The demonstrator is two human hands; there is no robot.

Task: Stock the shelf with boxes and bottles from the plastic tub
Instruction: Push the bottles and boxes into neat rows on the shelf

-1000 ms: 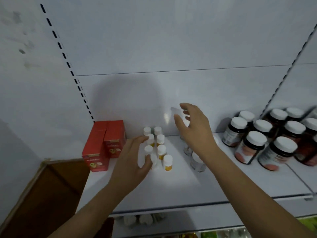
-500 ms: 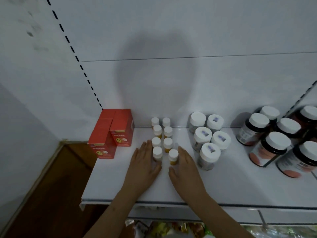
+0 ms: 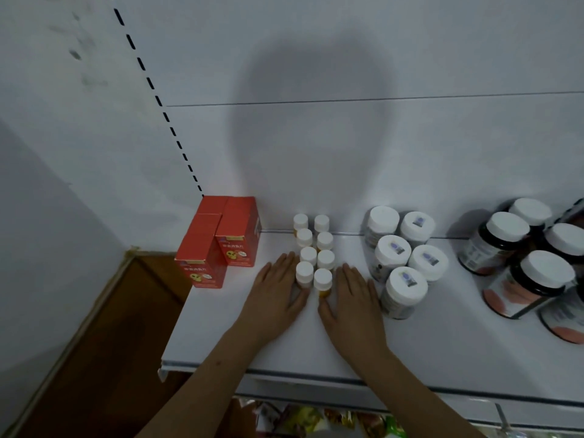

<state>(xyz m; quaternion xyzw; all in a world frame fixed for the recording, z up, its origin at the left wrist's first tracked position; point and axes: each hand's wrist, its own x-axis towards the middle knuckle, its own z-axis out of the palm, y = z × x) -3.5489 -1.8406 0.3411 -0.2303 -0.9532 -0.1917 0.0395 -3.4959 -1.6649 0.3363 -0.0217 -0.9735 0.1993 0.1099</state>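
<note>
Several small white-capped bottles point(image 3: 314, 248) stand in two rows on the white shelf point(image 3: 221, 324). My left hand point(image 3: 278, 292) lies flat on the shelf with straight fingers against the left side of the front bottles. On the right side of the rows my right hand point(image 3: 349, 298) lies flat the same way, fingers straight beside the front right bottle. Red boxes point(image 3: 218, 241) stand at the shelf's left end. The plastic tub is not in view.
Several larger white-lidded jars point(image 3: 403, 257) stand just right of my right hand. Dark jars with white lids point(image 3: 531, 267) fill the far right. The shelf's back wall rises behind. A brown surface point(image 3: 104, 343) lies left of the shelf, and packets show on the level below.
A second ago my right hand was raised over the jars and my left beside the small bottles; both now lie flat, flanking the rows. The view has shifted right and closer.
</note>
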